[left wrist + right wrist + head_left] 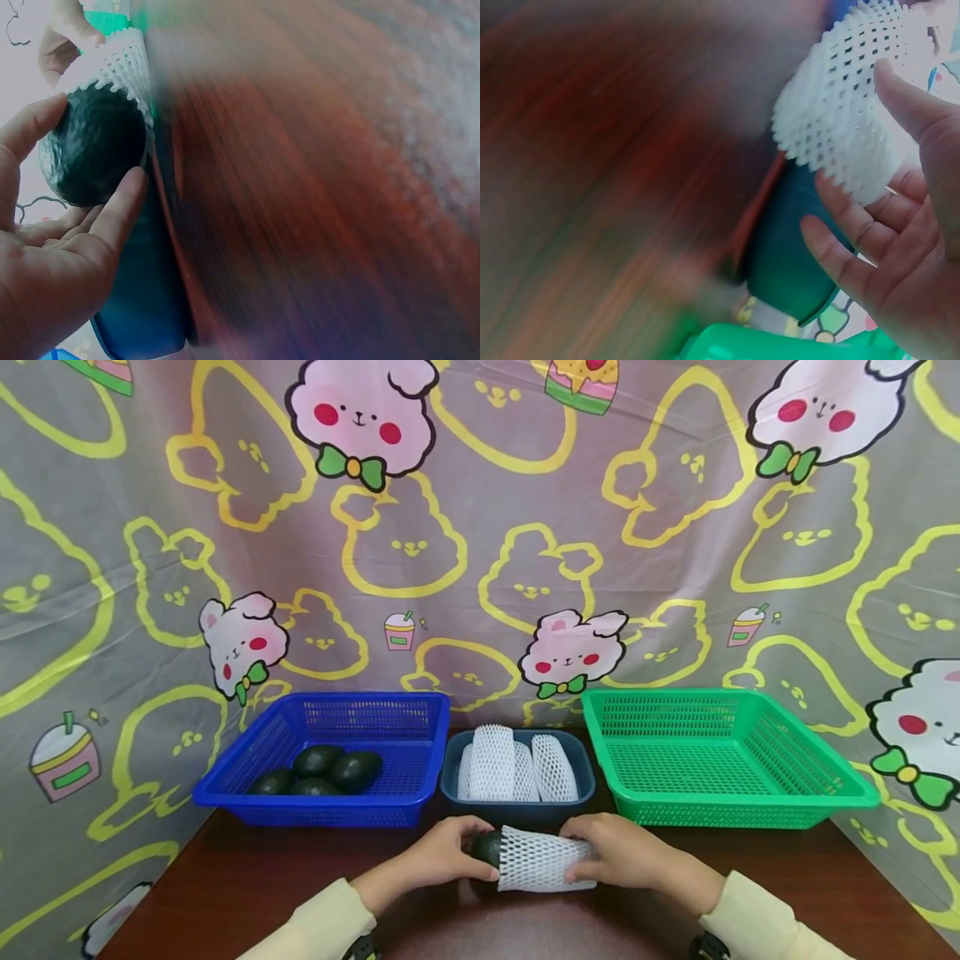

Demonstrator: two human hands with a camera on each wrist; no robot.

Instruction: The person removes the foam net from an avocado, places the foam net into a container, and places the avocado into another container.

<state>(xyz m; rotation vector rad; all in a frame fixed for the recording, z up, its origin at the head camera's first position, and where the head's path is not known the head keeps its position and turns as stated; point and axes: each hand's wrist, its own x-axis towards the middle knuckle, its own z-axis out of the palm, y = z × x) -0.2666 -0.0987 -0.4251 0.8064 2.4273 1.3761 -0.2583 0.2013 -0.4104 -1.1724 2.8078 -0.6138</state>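
A dark green avocado (487, 847) sits partly inside a white foam net sleeve (536, 860), just above the front of the table. My left hand (442, 852) grips the avocado's bare end between thumb and fingers; in the left wrist view that rounded end of the avocado (94, 146) sticks out of the net. On the other side, my right hand (622, 852) holds the far part of the sleeve, its thumb in front and its fingers behind. The right wrist view shows the sleeve's open end (832, 127) by the right fingers. The avocado's other end is hidden in the net.
Several avocados (356, 772) lie in a blue basket (435, 760) at the left. Behind my hands stands a dark blue-grey tub (517, 811) with several foam net sleeves (492, 764). A green basket (720, 806) stands at the right, before a patterned cloth (480, 568).
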